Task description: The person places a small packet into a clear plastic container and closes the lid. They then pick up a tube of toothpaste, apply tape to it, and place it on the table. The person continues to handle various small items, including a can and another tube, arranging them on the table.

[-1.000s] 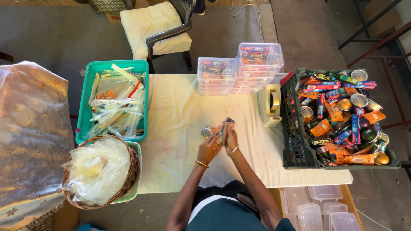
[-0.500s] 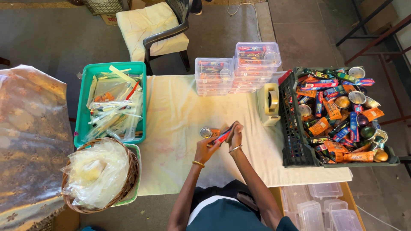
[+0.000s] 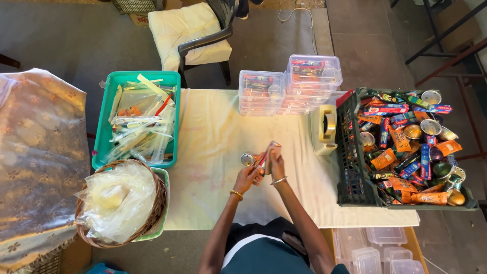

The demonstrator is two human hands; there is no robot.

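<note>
Both hands meet over the middle of the pale yellow tablecloth (image 3: 213, 142). My left hand (image 3: 248, 177) and my right hand (image 3: 275, 163) together grip a small bundle of packets (image 3: 267, 152), with a red strip showing and clear plastic around it. A small round silver tin (image 3: 247, 160) stands on the cloth just left of my hands. Each wrist wears a thin bangle.
A green tray of plastic-wrapped items (image 3: 137, 119) and a wicker basket of clear bags (image 3: 119, 203) sit at left. Stacked clear boxes (image 3: 291, 83) stand at the back. A tape dispenser (image 3: 323, 129) and a black crate of colourful packets and tins (image 3: 406, 147) are at right. A chair (image 3: 195, 33) stands behind.
My hands have stayed in the same spot while turning the bundle; a red strip on it shows more clearly now. The tin has not moved.
</note>
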